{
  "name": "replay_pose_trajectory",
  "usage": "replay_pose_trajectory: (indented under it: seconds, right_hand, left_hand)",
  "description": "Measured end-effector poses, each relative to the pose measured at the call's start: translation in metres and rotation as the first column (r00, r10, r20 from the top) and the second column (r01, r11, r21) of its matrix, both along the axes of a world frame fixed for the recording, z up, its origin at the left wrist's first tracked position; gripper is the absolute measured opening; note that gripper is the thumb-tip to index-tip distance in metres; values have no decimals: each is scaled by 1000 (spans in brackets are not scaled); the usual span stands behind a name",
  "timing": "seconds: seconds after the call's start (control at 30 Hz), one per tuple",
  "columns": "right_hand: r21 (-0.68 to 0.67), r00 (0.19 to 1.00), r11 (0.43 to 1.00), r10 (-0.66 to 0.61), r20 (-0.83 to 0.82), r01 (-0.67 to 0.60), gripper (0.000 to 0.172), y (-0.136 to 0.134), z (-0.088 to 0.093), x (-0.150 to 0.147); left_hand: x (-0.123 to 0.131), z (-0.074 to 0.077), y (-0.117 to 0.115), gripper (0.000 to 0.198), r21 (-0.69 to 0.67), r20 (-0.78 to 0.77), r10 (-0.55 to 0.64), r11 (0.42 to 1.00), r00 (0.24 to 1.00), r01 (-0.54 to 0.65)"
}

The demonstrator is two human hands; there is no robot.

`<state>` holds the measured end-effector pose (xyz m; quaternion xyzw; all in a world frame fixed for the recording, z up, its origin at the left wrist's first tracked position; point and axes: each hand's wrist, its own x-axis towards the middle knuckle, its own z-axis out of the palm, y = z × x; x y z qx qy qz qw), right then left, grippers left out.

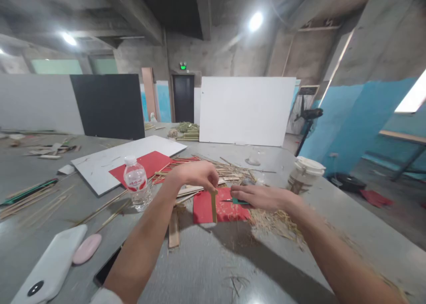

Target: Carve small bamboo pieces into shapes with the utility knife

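A flat strip of straw [214, 207] stands nearly upright over a red sheet [202, 208], its top end pinched in the fingers of my left hand [199, 174]. To the right, my right hand [258, 197] is closed round a green-handled cutter [238, 201], whose thin blade points left toward the strip without touching it. Small straw scraps are scattered over the red sheet. A pile of straw shavings [278, 224] lies beside and below my right hand.
Loose sticks [229, 171] lie behind my hands. On the left are a water bottle [136, 184], a white power bank or phone [53, 264], a pink oval object [87, 249] and a white board [100, 166]. A white tub [304, 175] stands at the right.
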<state>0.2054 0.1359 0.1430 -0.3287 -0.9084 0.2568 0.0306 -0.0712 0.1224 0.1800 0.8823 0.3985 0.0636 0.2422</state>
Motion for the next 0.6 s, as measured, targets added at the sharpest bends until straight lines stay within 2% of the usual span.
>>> replay_pose_trajectory:
  seconds: [0.1,0.23,0.43,0.6]
  right_hand:
    - [-31,992,1000,9,122,-5,52,-4,1,-5]
    - [-41,981,998,48,189,-40,49,-6,6,-9]
    - [3,984,994,111,139,-113,55,3,-5,-10]
    - [13,984,984,177,24,-177,50,19,-19,-8]
  left_hand:
    - [3,-2,2,15,1,-101,-7,1000,995,7]
    - [7,-6,7,12,5,-135,-27,1000,990,28]
    - [12,-10,6,7,-15,-146,-49,999,988,48]
    - [18,-10,2,9,-13,-169,-55,998,984,54]
